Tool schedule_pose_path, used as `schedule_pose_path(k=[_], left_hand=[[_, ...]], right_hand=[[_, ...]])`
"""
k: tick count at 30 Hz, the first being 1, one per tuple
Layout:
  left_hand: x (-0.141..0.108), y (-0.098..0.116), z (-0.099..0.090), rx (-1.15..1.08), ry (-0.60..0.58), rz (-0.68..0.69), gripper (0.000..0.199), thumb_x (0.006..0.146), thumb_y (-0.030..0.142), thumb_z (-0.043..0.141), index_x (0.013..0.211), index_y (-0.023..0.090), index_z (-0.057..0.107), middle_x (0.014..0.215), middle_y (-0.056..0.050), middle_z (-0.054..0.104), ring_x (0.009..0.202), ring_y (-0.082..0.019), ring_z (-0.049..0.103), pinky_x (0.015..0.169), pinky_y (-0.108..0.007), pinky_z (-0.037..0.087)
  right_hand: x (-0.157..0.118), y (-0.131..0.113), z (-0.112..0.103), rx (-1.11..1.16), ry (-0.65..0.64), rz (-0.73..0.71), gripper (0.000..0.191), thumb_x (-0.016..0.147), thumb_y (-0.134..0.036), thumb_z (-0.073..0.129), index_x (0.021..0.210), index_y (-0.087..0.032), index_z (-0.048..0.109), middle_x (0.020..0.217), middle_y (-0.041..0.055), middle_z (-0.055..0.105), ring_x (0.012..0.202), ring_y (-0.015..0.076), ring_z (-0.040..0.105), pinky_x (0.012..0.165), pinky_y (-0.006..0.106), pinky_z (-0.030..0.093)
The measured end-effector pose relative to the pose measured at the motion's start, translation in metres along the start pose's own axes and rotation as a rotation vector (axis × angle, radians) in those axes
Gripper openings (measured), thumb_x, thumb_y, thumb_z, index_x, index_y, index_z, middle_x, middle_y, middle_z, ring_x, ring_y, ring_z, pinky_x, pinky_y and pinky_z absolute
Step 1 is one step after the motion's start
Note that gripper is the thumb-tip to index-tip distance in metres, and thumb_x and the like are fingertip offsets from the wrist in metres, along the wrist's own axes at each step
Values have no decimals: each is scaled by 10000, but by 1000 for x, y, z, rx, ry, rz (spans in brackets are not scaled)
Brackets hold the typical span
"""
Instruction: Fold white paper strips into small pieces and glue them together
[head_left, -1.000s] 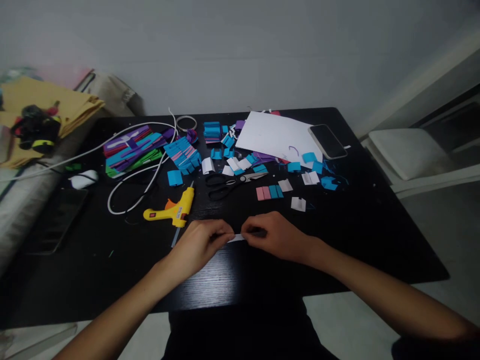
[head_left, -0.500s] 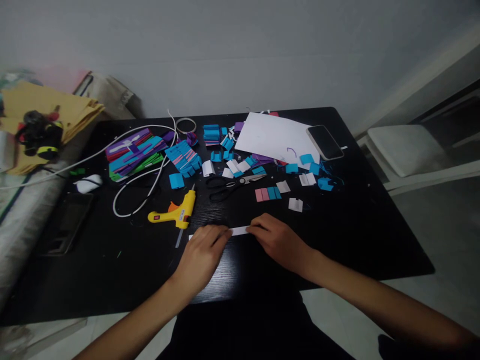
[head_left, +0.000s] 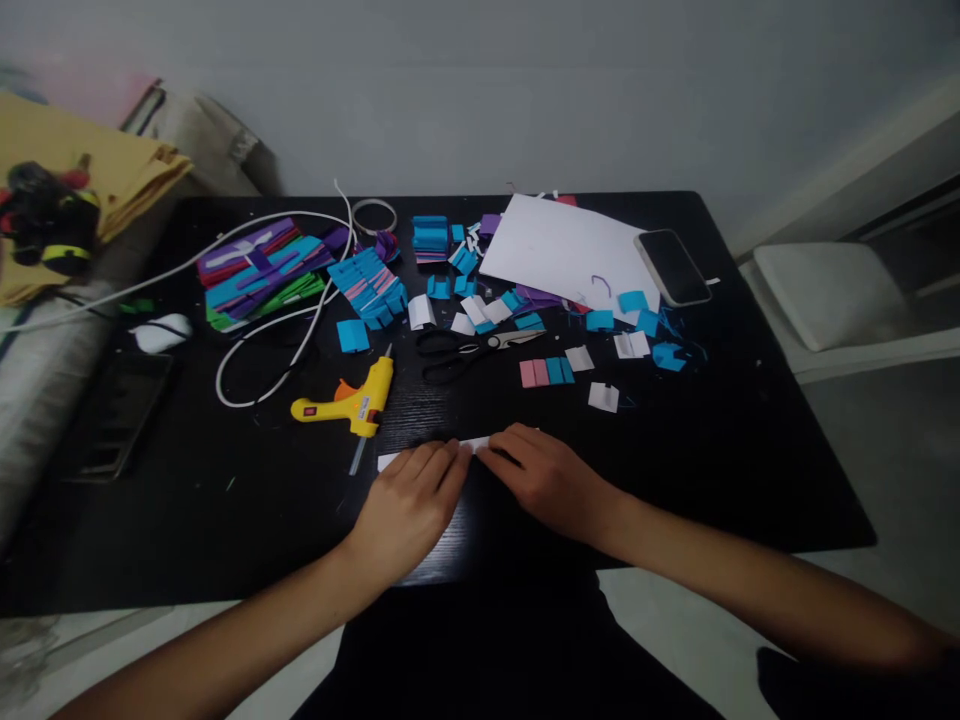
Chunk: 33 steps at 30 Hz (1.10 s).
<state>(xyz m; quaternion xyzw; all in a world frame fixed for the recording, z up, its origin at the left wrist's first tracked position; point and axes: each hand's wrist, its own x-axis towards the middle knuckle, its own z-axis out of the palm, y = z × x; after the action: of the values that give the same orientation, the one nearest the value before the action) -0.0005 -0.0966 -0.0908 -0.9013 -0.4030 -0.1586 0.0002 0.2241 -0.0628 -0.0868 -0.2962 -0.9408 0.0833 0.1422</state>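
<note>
A narrow white paper strip (head_left: 474,444) lies across the black table near its front edge. My left hand (head_left: 412,500) is closed on the strip, its fingers together and covering much of it; the left end shows beyond them. Close beside it, my right hand (head_left: 547,475) pinches the strip with thumb and fingers. Only a short length of paper shows between the two hands. To the left of my left hand lies a yellow glue gun (head_left: 364,405) with a clear stick. Beyond the hands rest black-handled scissors (head_left: 465,347).
Stacks of coloured strips (head_left: 262,265) and a white cable (head_left: 219,375) lie at the left. Folded blue, white and pink pieces are scattered mid-table. A white sheet (head_left: 562,250) and a phone (head_left: 673,267) lie at the back right. Another dark device (head_left: 120,425) is far left.
My right hand has moved left along the strip, closer to my left hand, so less paper shows between them. The whole view has shifted slightly.
</note>
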Motion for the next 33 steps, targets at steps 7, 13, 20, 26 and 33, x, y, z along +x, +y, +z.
schedule_pose_path(k=[7,13,20,26,33], left_hand=[[-3,13,-2,110,-26,1,388,954,-1,413,1266,-17,644,1201,-213,744,1063,-306,727,896,-415,635],[-14,27,-2,181,-125,-42,518,910,-28,380,1399,-41,551,1392,-236,656,1277,-348,649,1073,-446,570],[-19,29,-1,81,-179,-157,624,881,-25,410,1503,12,442,1437,-254,597,1311,-372,613,1061,-499,580],[-28,29,-5,80,-194,-236,637,893,-43,395,1522,57,435,1443,-253,583,1324,-365,599,1038,-520,587],[-37,31,-6,152,-211,-269,600,912,-13,468,1510,33,450,1530,-236,523,1403,-375,527,1113,-510,540]], right_hand=[[-12,-19,10,-99,127,-6,364,991,18,439,1240,10,704,1269,202,741,1207,278,703,1040,378,615],[-21,-27,15,-112,90,44,393,981,5,453,1311,41,662,1369,216,686,1293,304,666,1120,393,578],[-23,-30,15,-60,87,145,414,964,-8,491,1345,-7,652,1408,185,665,1316,286,653,1110,406,586],[-22,-31,10,-73,126,170,360,979,-31,509,1291,-17,688,1353,176,706,1265,268,690,1070,402,610],[-17,-29,11,-108,158,149,314,971,-48,544,1225,-9,725,1264,186,752,1138,295,737,976,425,650]])
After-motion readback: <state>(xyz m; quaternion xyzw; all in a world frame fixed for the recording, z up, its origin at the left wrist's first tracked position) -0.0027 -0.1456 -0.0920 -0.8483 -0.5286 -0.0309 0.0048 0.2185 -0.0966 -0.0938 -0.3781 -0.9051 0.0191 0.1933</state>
